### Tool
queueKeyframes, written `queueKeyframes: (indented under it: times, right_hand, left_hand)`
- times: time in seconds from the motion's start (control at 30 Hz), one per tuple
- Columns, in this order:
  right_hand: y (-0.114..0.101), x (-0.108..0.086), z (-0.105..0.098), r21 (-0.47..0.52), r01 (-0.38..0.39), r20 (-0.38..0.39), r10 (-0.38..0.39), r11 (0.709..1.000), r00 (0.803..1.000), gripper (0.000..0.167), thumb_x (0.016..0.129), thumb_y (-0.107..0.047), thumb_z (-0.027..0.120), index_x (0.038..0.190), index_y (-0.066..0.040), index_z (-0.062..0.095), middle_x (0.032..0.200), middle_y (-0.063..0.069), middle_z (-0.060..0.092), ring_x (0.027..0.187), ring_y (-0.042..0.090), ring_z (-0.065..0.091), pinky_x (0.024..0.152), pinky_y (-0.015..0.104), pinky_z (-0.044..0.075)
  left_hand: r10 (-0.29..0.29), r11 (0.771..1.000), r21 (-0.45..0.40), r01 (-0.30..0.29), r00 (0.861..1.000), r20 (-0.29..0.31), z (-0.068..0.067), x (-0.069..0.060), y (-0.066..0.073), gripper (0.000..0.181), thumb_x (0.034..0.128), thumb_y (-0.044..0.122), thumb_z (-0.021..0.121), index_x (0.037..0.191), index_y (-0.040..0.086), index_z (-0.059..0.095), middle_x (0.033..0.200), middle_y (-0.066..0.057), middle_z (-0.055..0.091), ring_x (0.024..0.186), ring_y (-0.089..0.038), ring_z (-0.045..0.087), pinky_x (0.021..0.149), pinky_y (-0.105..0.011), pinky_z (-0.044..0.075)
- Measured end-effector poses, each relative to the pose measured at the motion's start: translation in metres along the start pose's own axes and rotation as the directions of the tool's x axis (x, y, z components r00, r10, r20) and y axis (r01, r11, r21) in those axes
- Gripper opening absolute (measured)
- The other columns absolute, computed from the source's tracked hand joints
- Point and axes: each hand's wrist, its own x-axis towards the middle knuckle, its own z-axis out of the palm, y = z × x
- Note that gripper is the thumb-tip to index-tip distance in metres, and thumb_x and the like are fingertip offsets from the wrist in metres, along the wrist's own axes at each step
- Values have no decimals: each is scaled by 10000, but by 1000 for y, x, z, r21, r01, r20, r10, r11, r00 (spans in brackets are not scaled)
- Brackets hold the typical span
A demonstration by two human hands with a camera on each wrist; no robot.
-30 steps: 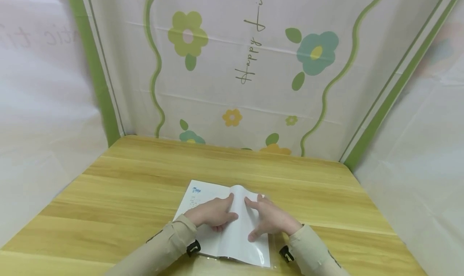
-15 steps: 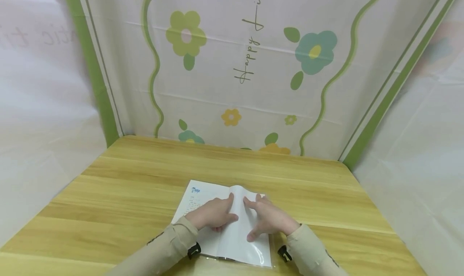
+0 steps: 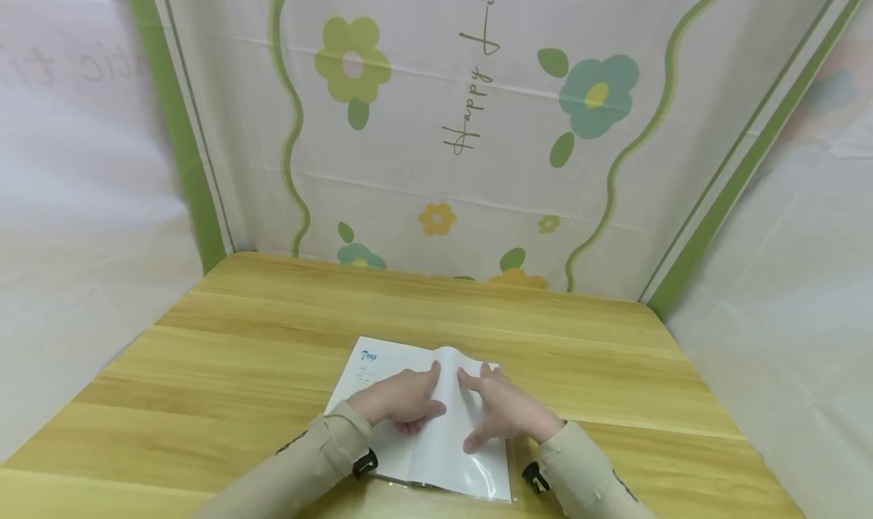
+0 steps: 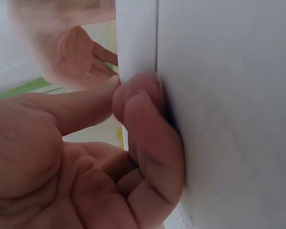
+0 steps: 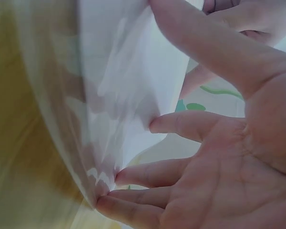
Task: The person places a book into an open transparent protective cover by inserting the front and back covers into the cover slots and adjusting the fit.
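An open booklet (image 3: 439, 458) lies on the table, its left page bearing a small blue logo and fine print too small to read. Clear, glossy plastic (image 5: 62, 86) covers the right side and extends past the paper's edge. Near the central fold, where the paper bulges upward, my left hand (image 3: 402, 398) holds the booklet. Its index finger and thumb reach along the paper, while the other fingers curl against the page. My right hand (image 3: 505, 409) is spread over the right page, its fingertips touching the plastic-covered sheet.
The wooden table (image 3: 252, 352) extends around the booklet on all sides. Behind it hangs a white flowered curtain (image 3: 409, 148), with pale fabric on the left and right. Black camera straps (image 3: 364, 464) sit at both wrists over beige sleeves.
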Motion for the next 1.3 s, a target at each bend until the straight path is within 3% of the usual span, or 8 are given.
queueKeyframes:
  times: [0.23,0.43,0.77,0.93,1.13,1.3]
  right_hand:
    - [-1,0,1,31,-7,-2,7,999,1000,1076,558,-248,955,1468,-10,432,1437,466,196,1329,631,151,1046,698,209]
    - [-2,-1,1,34,4,6,-4,999,1000,1071,569,-260,950,1468,-6,428,1440,460,205,1330,627,164,1039,701,220]
    - [-2,0,2,38,-2,12,1,999,1000,1067,570,-245,948,1471,-12,427,1452,452,191,1334,625,149,1050,694,210]
    - [0,0,2,66,1,22,-2,998,1000,1061,583,-231,938,1480,-16,414,1471,430,189,1350,608,134,1055,700,181]
    - [7,1,-1,142,33,17,-36,989,999,900,671,-20,829,1475,-17,424,1479,397,238,1370,569,155,1065,676,204]
    - [13,3,-8,138,95,-38,-91,986,995,847,623,138,749,1420,18,486,1431,310,411,1343,506,306,1052,624,307]
  left_hand:
    - [-10,1000,27,10,1000,14,-2,-2,2,779,971,239,626,1529,-70,179,566,-49,556,444,-146,525,436,-269,468]
    - [-1,1000,-29,2,999,43,-6,-3,-1,809,954,232,649,1534,-62,167,602,-54,587,487,-155,573,473,-289,505]
    - [-22,1000,-4,23,1000,7,-3,-4,-1,810,945,249,673,1533,-48,204,586,-53,582,469,-149,553,450,-281,490]
    - [-31,999,-9,32,999,11,-1,-5,1,842,955,344,655,1537,-45,189,579,-56,582,456,-144,526,452,-260,461]
    - [-30,999,-19,30,1000,1,2,-5,0,1036,844,401,776,1540,-51,155,559,-57,566,448,-139,494,454,-243,419]
    - [-19,999,-28,18,1000,-16,1,-5,2,1078,817,371,810,1538,-60,135,566,-61,565,449,-145,493,446,-247,412]
